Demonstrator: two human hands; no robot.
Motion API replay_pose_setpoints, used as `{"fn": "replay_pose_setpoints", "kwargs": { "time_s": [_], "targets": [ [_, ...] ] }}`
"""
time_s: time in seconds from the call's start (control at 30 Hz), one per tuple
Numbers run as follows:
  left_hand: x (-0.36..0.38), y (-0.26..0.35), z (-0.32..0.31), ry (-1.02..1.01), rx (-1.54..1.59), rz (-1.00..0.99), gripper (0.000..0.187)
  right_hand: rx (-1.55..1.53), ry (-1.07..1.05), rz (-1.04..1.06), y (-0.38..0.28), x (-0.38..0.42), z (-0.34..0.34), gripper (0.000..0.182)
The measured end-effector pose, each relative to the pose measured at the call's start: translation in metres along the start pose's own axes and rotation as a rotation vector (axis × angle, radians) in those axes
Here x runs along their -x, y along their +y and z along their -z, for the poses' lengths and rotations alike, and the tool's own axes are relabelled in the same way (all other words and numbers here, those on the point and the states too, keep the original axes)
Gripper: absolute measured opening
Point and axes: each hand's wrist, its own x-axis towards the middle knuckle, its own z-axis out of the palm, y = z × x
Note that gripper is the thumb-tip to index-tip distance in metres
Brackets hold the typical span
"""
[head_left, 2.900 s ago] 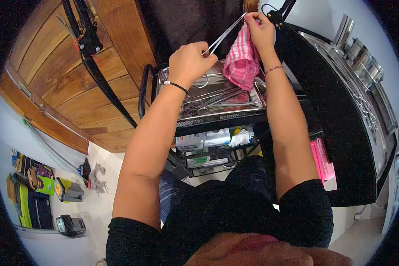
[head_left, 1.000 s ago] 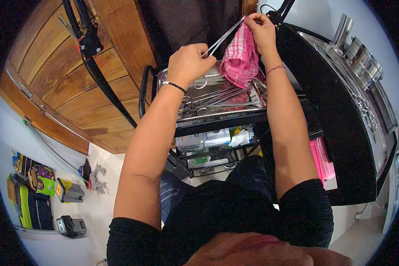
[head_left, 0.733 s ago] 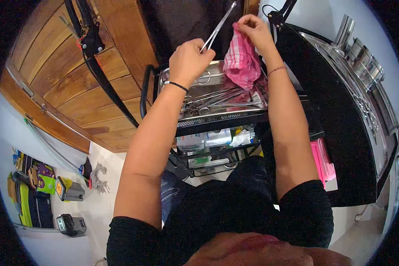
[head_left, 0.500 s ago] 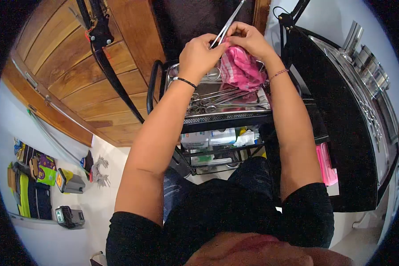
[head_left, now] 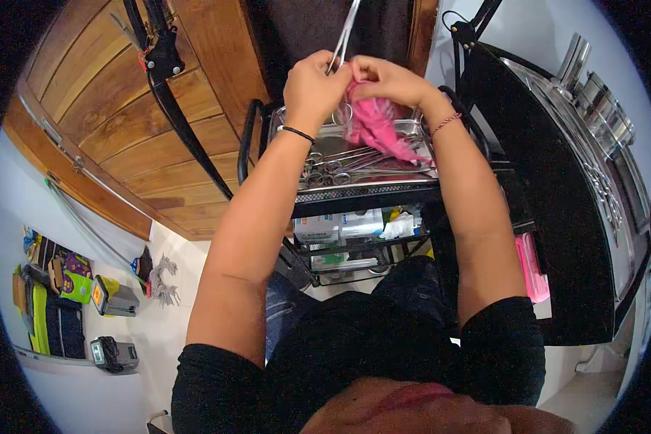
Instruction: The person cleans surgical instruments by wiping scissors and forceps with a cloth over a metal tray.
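My left hand (head_left: 317, 88) is closed around a pair of ring-handled forceps (head_left: 348, 32), whose slim metal jaws point up and away while a finger ring shows below the hand. My right hand (head_left: 394, 83) pinches a pink patterned cloth (head_left: 375, 124) right beside the forceps, its fingertips close to those of the left. The cloth hangs down over a metal tray (head_left: 325, 132). Several more ring-handled instruments (head_left: 333, 171) lie in the tray's front part, under the cloth's lower end.
The tray sits on a black trolley (head_left: 369, 194) with packs and bottles on its lower shelves. To the right, a black stand carries another metal tray with instruments (head_left: 605, 189) and steel canisters (head_left: 606, 116). A black lamp arm (head_left: 188, 119) crosses on the left before a wooden door (head_left: 195, 163).
Both hands have moved slightly left and down. The forceps now point more upright, and the cloth has swung from a bunched shape into a longer, narrower drape.
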Motion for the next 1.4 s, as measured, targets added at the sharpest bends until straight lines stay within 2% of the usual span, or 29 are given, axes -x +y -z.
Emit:
{"fn": "replay_pose_setpoints", "kwargs": {
  "time_s": [0.07, 0.2, 0.23, 0.37, 0.53, 0.73, 0.9, 1.03, 1.23, 1.4],
  "targets": [
    [0.001, -0.001, -0.001, 0.019, 0.027, 0.004, 0.023, 0.091, -0.036, -0.030, 0.002, 0.002, -0.001, 0.016],
    [0.006, 0.008, 0.000, -0.001, -0.063, 0.019, 0.023, 0.278, -0.126, -0.272, 0.011, 0.008, 0.012, 0.028],
    [0.005, 0.008, 0.000, -0.001, -0.065, 0.015, 0.023, 0.278, -0.123, -0.269, 0.013, 0.008, 0.015, 0.028],
    [0.003, 0.004, 0.001, 0.018, -0.059, -0.014, 0.022, -0.060, 0.001, 0.000, 0.022, 0.008, 0.017, 0.030],
    [0.002, -0.004, -0.005, 0.083, 0.098, -0.108, 0.022, -0.241, 0.068, -0.068, -0.015, 0.010, -0.008, 0.037],
    [0.001, 0.002, 0.002, 0.074, 0.113, -0.034, 0.022, -0.175, 0.111, -0.205, 0.002, 0.000, 0.003, 0.037],
    [0.008, 0.017, 0.005, 0.027, -0.139, -0.017, 0.024, -0.283, 0.309, -0.136, 0.008, 0.002, 0.016, 0.033],
    [0.004, 0.004, -0.001, -0.107, 0.051, 0.009, 0.027, -0.065, 0.828, 0.047, 0.013, 0.003, 0.032, 0.020],
    [0.010, 0.014, 0.001, -0.296, 0.020, 0.066, 0.029, -0.142, 1.059, 0.195, 0.016, 0.004, 0.048, 0.020],
    [0.010, 0.009, -0.002, -0.279, -0.070, -0.019, 0.030, -0.020, 1.084, 0.039, 0.010, 0.009, 0.047, 0.020]
  ]
}}
